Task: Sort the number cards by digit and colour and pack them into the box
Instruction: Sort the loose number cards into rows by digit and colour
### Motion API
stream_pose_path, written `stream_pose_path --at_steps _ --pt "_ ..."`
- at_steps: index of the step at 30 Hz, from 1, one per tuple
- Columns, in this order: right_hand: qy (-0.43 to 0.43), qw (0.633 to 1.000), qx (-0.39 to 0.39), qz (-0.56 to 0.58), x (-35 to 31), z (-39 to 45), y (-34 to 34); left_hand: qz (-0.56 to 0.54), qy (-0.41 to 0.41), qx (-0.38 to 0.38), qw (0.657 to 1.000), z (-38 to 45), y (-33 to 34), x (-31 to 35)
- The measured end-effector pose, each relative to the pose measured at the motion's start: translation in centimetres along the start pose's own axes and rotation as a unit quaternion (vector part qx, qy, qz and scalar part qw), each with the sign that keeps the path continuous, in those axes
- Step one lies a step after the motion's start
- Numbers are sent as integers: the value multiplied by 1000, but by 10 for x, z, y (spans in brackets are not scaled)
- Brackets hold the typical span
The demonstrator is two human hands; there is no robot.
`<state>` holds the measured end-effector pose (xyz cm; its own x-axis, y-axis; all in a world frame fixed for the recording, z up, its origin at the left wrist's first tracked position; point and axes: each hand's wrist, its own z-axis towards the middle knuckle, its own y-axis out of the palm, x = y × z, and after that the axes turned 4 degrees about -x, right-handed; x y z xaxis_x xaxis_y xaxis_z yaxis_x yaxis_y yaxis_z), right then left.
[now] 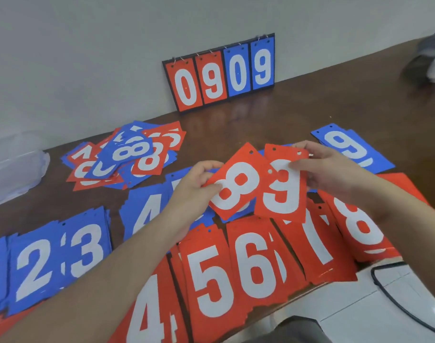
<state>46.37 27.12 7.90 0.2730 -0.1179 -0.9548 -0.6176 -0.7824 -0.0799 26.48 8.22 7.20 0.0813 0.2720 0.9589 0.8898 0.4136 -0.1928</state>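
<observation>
My left hand (199,180) pinches a red 8 card (236,184) by its left edge, held above the table. My right hand (328,169) pinches a red 9 card (282,191) at its top right, and this card overlaps the 8's right side. Below lie sorted red piles: 4 (147,310), 5 (209,276), 6 (256,261), 7 (318,246) and 8 (360,226). Blue piles 2 (35,266), 3 (85,246) and 4 (144,214) lie on the left, and a blue 9 pile (350,147) at the right. An unsorted heap (127,157) of red and blue cards sits further back.
A flip scoreboard (221,73) reading 0909 leans on the wall at the back of the brown table (310,105). A clear plastic container (13,172) stands at the far left. A white object with a black cable (394,295) lies at the near right.
</observation>
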Motion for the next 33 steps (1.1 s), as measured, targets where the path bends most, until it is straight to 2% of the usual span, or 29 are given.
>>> stream_pose_path --at_steps 9,12,20,22,26,30,33 --pt "-24 998 30 -45 8 -19 -33 20 -19 -18 999 -12 34 2" --pt "-22 996 29 -86 10 -27 -58 53 -42 -33 997 -16 60 10" --pt "-23 982 47 -180 42 -46 -153 78 -27 -44 996 -13 158 21" --pt "-27 976 46 -209 49 -47 -173 111 -22 -37 993 -8 178 22" --pt "-47 954 27 -296 58 -49 -196 165 -28 -41 985 -4 214 32" --pt "-53 919 16 -390 70 -49 -205 171 -37 -44 984 4 237 37" --pt "-64 881 30 -467 83 -46 -210 218 -41 -39 974 14 242 34"
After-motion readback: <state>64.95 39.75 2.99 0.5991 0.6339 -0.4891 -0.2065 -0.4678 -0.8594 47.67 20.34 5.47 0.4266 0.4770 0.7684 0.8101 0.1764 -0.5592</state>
